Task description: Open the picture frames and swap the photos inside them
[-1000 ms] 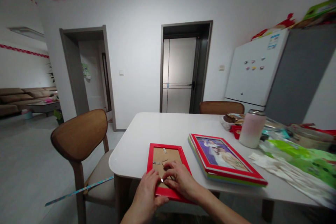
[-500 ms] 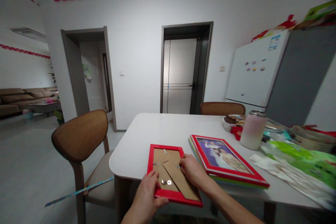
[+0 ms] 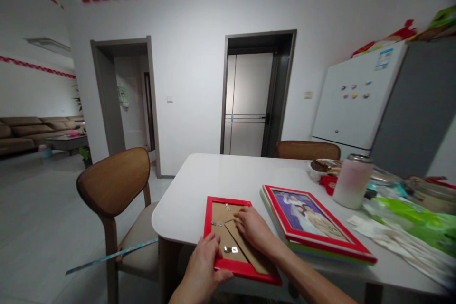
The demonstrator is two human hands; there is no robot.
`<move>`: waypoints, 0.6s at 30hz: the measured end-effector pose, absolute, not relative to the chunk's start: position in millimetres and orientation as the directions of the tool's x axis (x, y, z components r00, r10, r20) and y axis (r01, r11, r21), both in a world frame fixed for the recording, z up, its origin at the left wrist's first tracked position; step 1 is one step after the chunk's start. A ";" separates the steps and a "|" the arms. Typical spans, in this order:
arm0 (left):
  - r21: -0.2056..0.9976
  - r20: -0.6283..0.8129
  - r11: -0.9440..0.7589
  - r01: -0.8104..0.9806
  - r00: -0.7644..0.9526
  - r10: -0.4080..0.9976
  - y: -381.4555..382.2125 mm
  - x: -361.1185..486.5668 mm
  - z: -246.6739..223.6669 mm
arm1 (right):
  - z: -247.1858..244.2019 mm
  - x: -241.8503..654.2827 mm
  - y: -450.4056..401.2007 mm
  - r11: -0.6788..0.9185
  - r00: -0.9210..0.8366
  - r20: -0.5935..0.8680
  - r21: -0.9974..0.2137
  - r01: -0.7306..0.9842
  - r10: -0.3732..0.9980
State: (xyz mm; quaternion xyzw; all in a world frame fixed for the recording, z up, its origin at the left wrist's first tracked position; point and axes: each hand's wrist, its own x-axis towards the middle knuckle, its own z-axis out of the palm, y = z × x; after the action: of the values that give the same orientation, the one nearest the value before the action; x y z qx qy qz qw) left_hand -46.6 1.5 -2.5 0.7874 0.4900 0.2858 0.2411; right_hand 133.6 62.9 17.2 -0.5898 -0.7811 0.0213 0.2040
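Rectangular red photo frame (image 3: 242, 268), brown backboard (image 3: 223, 238) upward
Left hand (image 3: 203, 262) grips corner, thumb spread; right hand (image 3: 257, 231) bent-fingered, pinch indeterminate.

We cannot see the part of the frame (image 3: 228, 240) beneath the right hand (image 3: 253, 229). The bottom edge cuts off both forearms (image 3: 306, 268); the right edge crops the green bag (image 3: 409, 218), blurred there.

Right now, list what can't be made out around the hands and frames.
Head view:
Near red frame: front hidden, facing away behind its backing.
Backing under the right hand: covered by its fingers.
Green-edged layer: face hidden by the top frame.
Green package: cut off by the right edge.
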 end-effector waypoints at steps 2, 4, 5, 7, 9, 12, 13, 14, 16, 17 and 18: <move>0.662 0.215 -0.408 0.629 0.363 0.907 0.0 -45.1 -1.2 | 14.1 114.7 65.6 0.381 -0.290 0.300 -0.310 0.871 0.909; 0.660 0.226 -0.418 0.624 0.366 0.903 -1.4 -43.5 0.1 | 10.3 96.0 70.2 0.400 -0.312 0.290 -0.328 0.856 0.905; 0.659 0.225 -0.418 0.626 0.367 0.903 -1.9 -42.9 0.8 | 8.5 88.6 73.0 0.388 -0.301 0.286 -0.328 0.862 0.910; 0.654 0.205 -0.406 0.638 0.367 0.907 -2.7 -42.1 2.2 | 5.7 79.9 78.8 0.352 -0.263 0.289 -0.324 0.878 0.921; 0.649 0.180 -0.389 0.654 0.364 0.914 -3.7 -41.8 3.4 | 4.3 80.0 83.7 0.314 -0.223 0.294 -0.315 0.896 0.930; 0.645 0.157 -0.370 0.668 0.358 0.920 -5.2 -41.9 4.0 | 4.9 91.7 89.3 0.238 -0.145 0.308 -0.290 0.927 0.940; 0.647 0.153 -0.364 0.670 0.353 0.923 -5.6 -41.9 3.6 | 5.3 96.7 90.9 0.202 -0.110 0.310 -0.282 0.938 0.944; 0.651 0.155 -0.360 0.668 0.348 0.925 -5.7 -41.9 2.9 | 5.7 101.6 92.6 0.161 -0.072 0.309 -0.274 0.948 0.948; 0.658 0.175 -0.370 0.656 0.345 0.922 -5.5 -41.8 1.0 | 5.8 109.1 95.9 0.087 -0.006 0.293 -0.262 0.961 0.956; 0.657 0.189 -0.380 0.651 0.345 0.919 -5.2 -41.7 0.1 | 5.5 111.3 97.3 0.061 0.015 0.282 -0.258 0.964 0.959; 0.655 0.200 -0.388 0.648 0.347 0.916 -4.9 -41.7 -0.6 | 5.2 112.5 98.6 0.043 0.029 0.271 -0.256 0.966 0.962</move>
State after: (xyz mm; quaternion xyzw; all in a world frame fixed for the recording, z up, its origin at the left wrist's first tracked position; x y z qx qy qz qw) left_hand -41.7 -4.9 -0.6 0.7849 0.4983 0.2795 0.2398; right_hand 112.5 98.6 5.2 -0.6916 -0.6969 -0.0050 0.1898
